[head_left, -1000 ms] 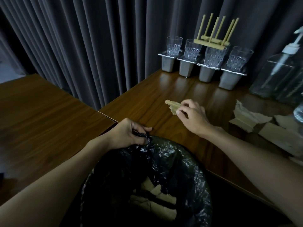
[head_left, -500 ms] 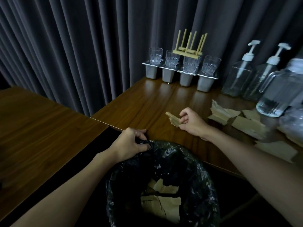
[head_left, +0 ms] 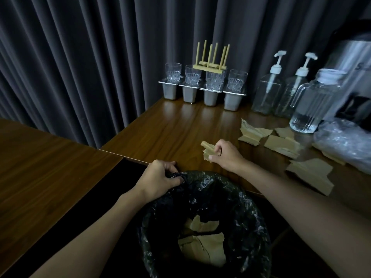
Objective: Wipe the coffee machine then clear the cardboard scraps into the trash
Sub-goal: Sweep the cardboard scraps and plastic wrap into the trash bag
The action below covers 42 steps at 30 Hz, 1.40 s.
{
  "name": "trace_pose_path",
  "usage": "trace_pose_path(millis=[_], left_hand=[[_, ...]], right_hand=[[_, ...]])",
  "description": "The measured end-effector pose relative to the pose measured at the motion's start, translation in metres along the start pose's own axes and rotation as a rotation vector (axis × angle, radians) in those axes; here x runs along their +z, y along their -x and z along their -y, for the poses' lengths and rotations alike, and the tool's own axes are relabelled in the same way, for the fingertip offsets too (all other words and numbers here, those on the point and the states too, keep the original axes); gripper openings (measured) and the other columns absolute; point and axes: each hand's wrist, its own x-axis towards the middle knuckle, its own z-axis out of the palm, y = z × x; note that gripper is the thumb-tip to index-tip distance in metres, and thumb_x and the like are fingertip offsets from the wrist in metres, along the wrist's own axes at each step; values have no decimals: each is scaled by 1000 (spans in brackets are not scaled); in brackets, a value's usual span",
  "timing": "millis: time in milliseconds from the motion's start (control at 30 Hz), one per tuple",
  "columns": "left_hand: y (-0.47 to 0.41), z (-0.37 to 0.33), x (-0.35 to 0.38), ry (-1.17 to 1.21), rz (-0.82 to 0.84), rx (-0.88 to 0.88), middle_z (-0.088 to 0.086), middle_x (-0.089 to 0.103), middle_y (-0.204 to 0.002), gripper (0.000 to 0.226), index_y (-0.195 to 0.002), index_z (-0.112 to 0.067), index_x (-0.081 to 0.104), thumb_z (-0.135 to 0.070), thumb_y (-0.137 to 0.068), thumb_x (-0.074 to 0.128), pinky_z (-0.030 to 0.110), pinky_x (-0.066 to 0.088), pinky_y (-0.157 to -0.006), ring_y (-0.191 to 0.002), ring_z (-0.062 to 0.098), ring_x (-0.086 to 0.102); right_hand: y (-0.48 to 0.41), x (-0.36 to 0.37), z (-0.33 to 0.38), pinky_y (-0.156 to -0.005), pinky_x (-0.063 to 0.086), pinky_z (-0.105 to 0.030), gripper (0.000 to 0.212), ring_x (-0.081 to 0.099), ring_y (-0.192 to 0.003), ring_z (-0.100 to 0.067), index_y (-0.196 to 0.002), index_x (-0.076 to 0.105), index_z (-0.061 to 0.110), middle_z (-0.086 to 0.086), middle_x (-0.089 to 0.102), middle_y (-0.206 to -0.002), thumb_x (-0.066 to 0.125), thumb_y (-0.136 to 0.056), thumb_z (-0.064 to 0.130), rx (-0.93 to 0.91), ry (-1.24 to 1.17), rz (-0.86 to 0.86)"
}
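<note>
Head view: advised to carry the cardboard scrap (head_left: 207, 151), centre frame above the bench (head_left: 170, 125), fully over the bin liner (head_left: 220, 189) at lower centre before release. Right hand (head_left: 225, 157) fingers pinch it; left hand (head_left: 158, 179) fingers curl on the liner rim, apparently holding it open. Further scraps (head_left: 281, 145) lie at right.

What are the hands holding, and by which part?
The left hand grips the black trash bag by its rim, next to the table edge. The right hand pinches a cardboard scrap by its right end.
</note>
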Motion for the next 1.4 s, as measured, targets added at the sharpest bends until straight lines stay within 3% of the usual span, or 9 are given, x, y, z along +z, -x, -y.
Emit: trace_pose_path(millis=[200,333,467,533,633,767,967,1133,1400], left_hand=[[3,-5,9,17,-10,2,-9,67,-103,11,-77,-13,76,-21,-81,81,3,36,-84,-123,-4,50],[2,-13,19,-24,-24,20,-6,72,-106,12,-77,-15,77,-26,-80,82,23,50,-92,-114,-2,59],[-2,-27,33,-53,-40,27,-6,75,-85,15,-73,-16,77,-28,-79,83,29,55,-78,-91,-3,65],[-3,-35,39,-37,-25,19,-3,74,-78,15,-71,-14,76,-25,-80,82,30,54,-68,-79,-3,65],[-4,-45,49,6,-19,17,-1,73,-70,16,-69,-9,75,-18,-81,81,33,53,-64,-64,-1,64],[-8,-53,63,18,-9,-9,-10,73,-79,18,-66,-12,75,-20,-80,82,17,50,-77,-96,-6,63],[-7,-63,74,-22,-7,-44,-10,73,-82,18,-66,-14,75,-22,-81,80,10,45,-72,-97,-6,61],[-5,-64,75,10,2,-68,2,71,-118,13,-68,-17,76,-21,-80,80,21,48,-99,-125,-3,53],[-5,-61,75,-29,-3,-75,1,68,-125,9,-77,-13,78,-21,-80,80,2,39,-84,-117,-11,50]], right_hand=[[10,-19,0,-69,51,-32,38,61,-87,-17,-117,48,13,-4,60,-101,66,-84,4,134,-293,-21],[29,-46,6,-80,55,-34,32,64,-93,-21,-118,55,10,-11,64,-108,63,-88,1,111,-494,-59],[56,-79,6,-72,54,-27,26,70,-93,-20,-114,60,7,-11,71,-106,63,-89,0,57,-741,242],[67,-88,-3,-75,52,-25,24,69,-94,-18,-113,64,9,-8,73,-103,65,-90,7,23,-671,373],[69,-97,-26,-81,51,-30,17,67,-100,-20,-108,69,15,-5,73,-105,64,-92,18,-2,-525,277],[57,-106,-61,-92,50,-28,22,61,-112,-16,-116,63,17,-3,66,-119,62,-94,17,68,-452,127],[32,-100,-76,-107,35,-35,67,30,-142,-23,-153,23,21,-2,26,-158,58,-96,21,95,-240,151],[15,-87,-72,-113,31,-40,73,22,-146,-25,-156,8,23,-4,14,-162,53,-98,26,138,-160,152],[19,-75,-76,-114,30,-50,56,40,-135,-21,-148,32,19,1,46,-145,52,-98,33,54,51,124]])
